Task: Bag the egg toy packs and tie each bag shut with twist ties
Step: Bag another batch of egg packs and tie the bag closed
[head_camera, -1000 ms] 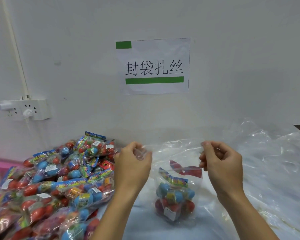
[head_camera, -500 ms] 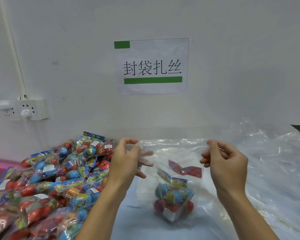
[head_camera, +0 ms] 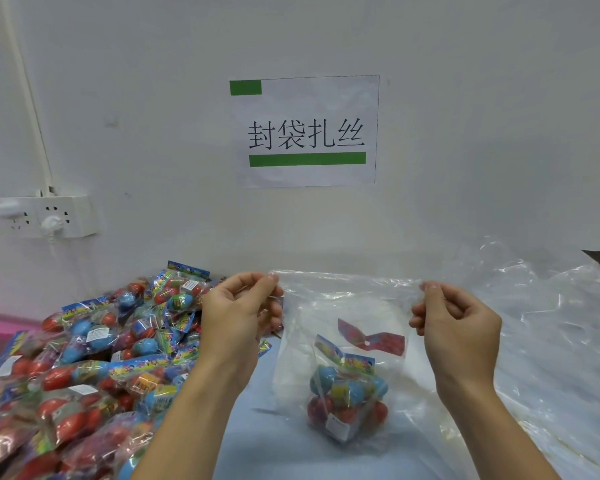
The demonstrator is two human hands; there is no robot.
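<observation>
Item: egg toy pack (head_camera: pixel 347 393), red and blue eggs, resting at the bottom of a clear bag (head_camera: pixel 343 306) held upright over the blue table (head_camera: pixel 257 445). Left hand (head_camera: pixel 238 313) and right hand (head_camera: pixel 459 323) each pinch a top corner, spreading the mouth taut, probably to gather it for tying. Adjacent: heap of unbagged packs (head_camera: pixel 84 368) left; loose plastic sheeting (head_camera: pixel 551 323) right. Twist tie: none visible.

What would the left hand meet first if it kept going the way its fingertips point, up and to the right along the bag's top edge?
The left hand already pinches the clear bag; along that edge it would probably next meet the right hand, though depth is unclear.
</observation>
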